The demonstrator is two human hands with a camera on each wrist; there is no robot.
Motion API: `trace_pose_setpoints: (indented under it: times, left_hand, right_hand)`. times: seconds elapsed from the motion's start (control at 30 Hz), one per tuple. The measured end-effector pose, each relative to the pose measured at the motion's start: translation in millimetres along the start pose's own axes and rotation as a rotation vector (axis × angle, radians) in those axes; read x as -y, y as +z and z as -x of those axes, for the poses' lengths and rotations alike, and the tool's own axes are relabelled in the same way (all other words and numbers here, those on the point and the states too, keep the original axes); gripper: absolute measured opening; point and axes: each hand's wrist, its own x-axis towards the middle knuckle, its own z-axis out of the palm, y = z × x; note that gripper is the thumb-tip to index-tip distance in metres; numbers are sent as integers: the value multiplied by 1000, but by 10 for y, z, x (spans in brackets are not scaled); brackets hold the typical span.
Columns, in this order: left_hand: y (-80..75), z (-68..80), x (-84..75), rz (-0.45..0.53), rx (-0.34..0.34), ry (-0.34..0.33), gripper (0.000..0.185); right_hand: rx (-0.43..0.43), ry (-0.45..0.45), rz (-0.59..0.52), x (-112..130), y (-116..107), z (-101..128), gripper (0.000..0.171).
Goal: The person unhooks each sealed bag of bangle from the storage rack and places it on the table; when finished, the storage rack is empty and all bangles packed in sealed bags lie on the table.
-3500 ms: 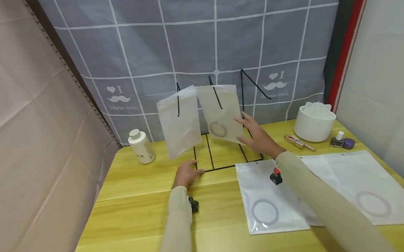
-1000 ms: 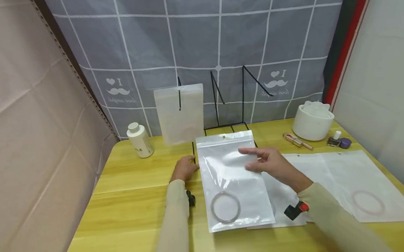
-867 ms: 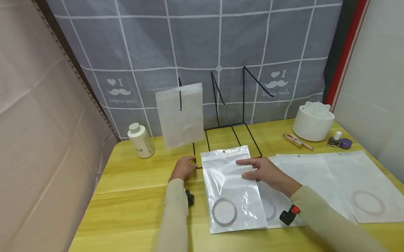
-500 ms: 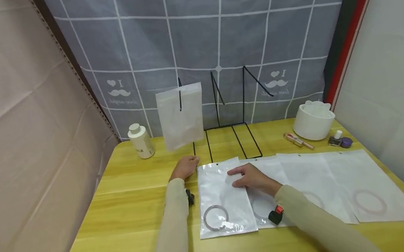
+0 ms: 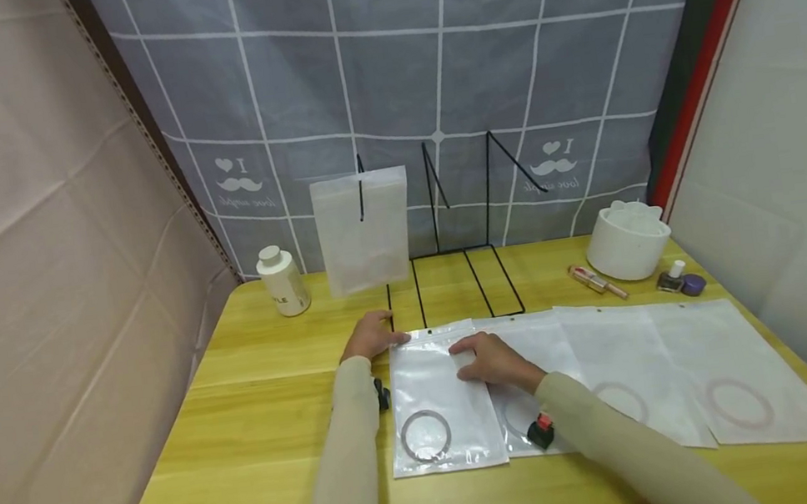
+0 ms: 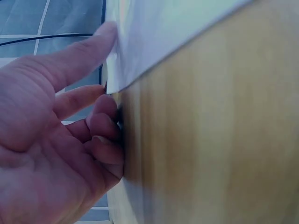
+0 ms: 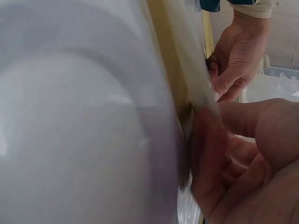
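White bottle (image 5: pixel 283 280) stands far left on the yellow table (image 5: pixel 245 439); left hand (image 5: pixel 372 340) rests by the wire rack (image 5: pixel 453 288) base, fingers loosely curled, one fingertip touching the top-left corner of the clear bag (image 5: pixel 440 403), gripping nothing. The bag lies flat near the table's middle, long axis running away from the person, hang-hole end toward the rack, ring (image 5: pixel 425 435) at the near end. Right hand (image 5: pixel 488 359) presses down on the bag's upper right part, fingers bent, not pinching; more bags (image 5: pixel 660 372) lie to the right.
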Motion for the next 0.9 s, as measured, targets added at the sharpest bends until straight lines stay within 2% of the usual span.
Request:
trace_pose_setpoints:
  times: [0.2,0.37,0.47,0.57,0.7,0.77,0.9]
  left_hand:
    - [-5,13,-31,-19,-10,-11,67]
    - [15,-7,-12,3,-20,-15,68]
    - [30,-26,14,3,-25,-11,68]
    - [31,-43,31,-3,-30,-6,68]
    - [20,-37,28,6,-37,-10,67]
    - [20,-39,30,10,-37,-13,67]
    - [35,-40,39,6,-29,-6,67]
  right_hand:
    - [-12,75,182,65,-54,50,46]
    - [-9,93,154,12,-206,55,35]
    - [-40,93,105,-140,-404,-1,32]
    - [-123,93,65,-360,-678,-92,34]
    - [-220,93,75,-730,-965,-213,38]
    - [-207,91,87,-902,-1037,-263,43]
    - [-114,87,86,-1127,-1088,-326,51]
